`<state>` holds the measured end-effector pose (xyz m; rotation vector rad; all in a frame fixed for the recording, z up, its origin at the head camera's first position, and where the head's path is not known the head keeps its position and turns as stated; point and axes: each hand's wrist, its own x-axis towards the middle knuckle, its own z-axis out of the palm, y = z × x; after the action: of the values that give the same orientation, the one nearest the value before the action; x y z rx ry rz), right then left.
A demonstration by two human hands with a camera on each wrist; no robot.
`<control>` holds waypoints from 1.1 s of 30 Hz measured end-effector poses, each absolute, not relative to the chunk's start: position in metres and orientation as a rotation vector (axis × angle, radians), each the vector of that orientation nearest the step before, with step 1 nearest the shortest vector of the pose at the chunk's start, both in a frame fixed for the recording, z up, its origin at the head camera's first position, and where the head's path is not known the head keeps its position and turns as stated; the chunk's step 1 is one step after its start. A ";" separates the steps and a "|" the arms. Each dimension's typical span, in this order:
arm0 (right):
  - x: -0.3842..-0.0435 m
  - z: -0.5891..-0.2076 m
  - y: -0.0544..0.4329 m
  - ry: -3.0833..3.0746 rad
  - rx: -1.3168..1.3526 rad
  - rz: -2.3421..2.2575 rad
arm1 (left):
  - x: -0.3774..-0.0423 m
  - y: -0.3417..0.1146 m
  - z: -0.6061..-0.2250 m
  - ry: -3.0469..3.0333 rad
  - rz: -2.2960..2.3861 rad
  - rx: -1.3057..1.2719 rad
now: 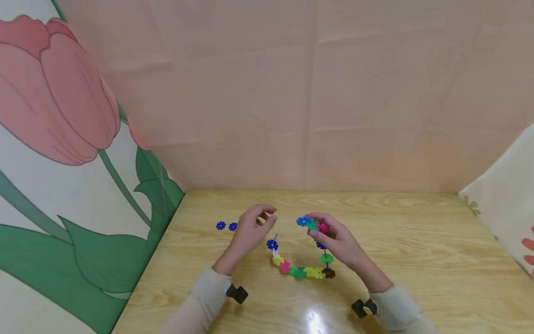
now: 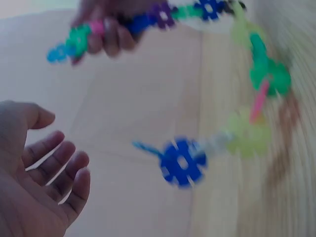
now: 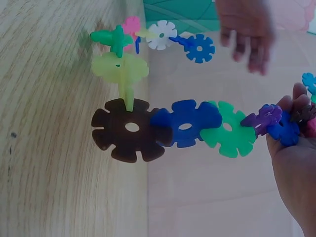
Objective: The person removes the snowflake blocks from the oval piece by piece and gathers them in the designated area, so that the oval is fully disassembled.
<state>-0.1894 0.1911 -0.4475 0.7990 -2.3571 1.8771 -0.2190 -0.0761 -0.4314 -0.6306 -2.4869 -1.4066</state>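
A chain of interlocking flower-shaped plastic discs (image 1: 314, 272) curves in a U above the tabletop, in yellow, green, pink, blue and other colours. My right hand (image 1: 339, 239) grips its right side near the upper end; a light-blue disc (image 1: 303, 221) and a green one stick out past the fingertips. A dark brown disc (image 3: 111, 140) forms the lower right corner. Left of the chain, my left hand (image 1: 251, 228) hovers with relaxed fingers and nothing in them. Nearest to it is the chain's other end, a dark blue disc (image 2: 171, 170) with a light-blue piece attached.
Two loose blue discs, one of them (image 1: 220, 226) farther left, lie on the wooden table (image 1: 175, 278) beyond the left hand. A pink-beige cloth (image 1: 250, 93) hangs behind the table. A tulip-print panel (image 1: 62, 102) stands at the left, and a pale printed cloth (image 1: 500, 199) at the right.
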 end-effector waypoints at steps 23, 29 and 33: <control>-0.189 -0.446 0.186 -2.271 0.958 1.880 | -0.191 -0.042 -0.410 -2.433 -1.486 -0.951; -0.186 -0.443 0.186 -2.300 0.976 1.878 | -0.191 -0.039 -0.410 -2.437 -1.479 -0.942; -0.185 -0.442 0.187 -2.329 0.963 1.871 | -0.191 -0.039 -0.410 -2.446 -1.466 -0.923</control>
<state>-0.1855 0.1866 -0.4422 0.9628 -2.3295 1.8709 -0.1914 -0.0389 -0.4097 -0.9232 -2.4464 -1.4662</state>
